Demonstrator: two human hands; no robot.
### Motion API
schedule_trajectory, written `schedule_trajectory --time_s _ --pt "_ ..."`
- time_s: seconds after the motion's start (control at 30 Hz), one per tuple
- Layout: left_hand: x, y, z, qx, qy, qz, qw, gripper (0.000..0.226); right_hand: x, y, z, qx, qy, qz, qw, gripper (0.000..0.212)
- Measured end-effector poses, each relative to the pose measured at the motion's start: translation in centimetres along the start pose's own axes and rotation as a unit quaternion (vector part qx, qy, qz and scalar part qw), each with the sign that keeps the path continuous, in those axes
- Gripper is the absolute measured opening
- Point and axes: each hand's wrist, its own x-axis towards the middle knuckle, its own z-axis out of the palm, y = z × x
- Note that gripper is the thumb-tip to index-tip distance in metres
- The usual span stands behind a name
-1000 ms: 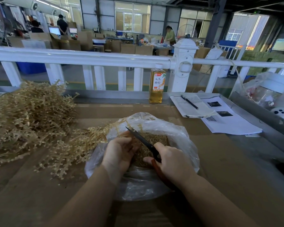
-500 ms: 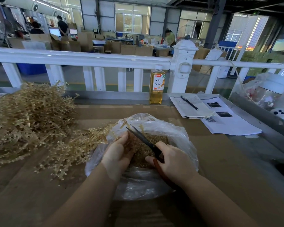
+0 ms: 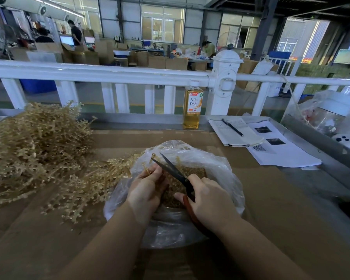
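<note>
Left hand (image 3: 146, 190) pinches the sprig (image 3: 147, 169) upright; right hand (image 3: 208, 201) grip clamps the scissors (image 3: 174, 170), blades apart, pointing up-left at it.

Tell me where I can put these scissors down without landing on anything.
Bare brown cardboard tabletop lies right of the clear plastic bag, bordered behind by the white printed sheets. The near-left corner, below the tan plastic sprig pile, is bare too. Crowded: the back edge, with the amber drink bottle and open white notebook.

Crinkled clear plastic bag (image 3: 216, 168); dark matt metal scissors (image 3: 171, 167); glossy bottle (image 3: 192, 107)
</note>
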Motion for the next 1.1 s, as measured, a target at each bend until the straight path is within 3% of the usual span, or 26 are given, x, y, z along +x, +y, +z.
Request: schedule_trajectory --time_s 0.13,1.1 --pt "0.0 0.0 0.3 0.003 0.017 0.0 1.0 0.027 -0.1 -0.1 -0.1 0.003 -0.001 0.002 1.0 0.041" --pt "-0.1 0.3 0.0 0.036 -0.075 -0.09 0.992 0.011 1.1 -0.7 0.6 0.049 -0.038 0.001 0.998 0.033"
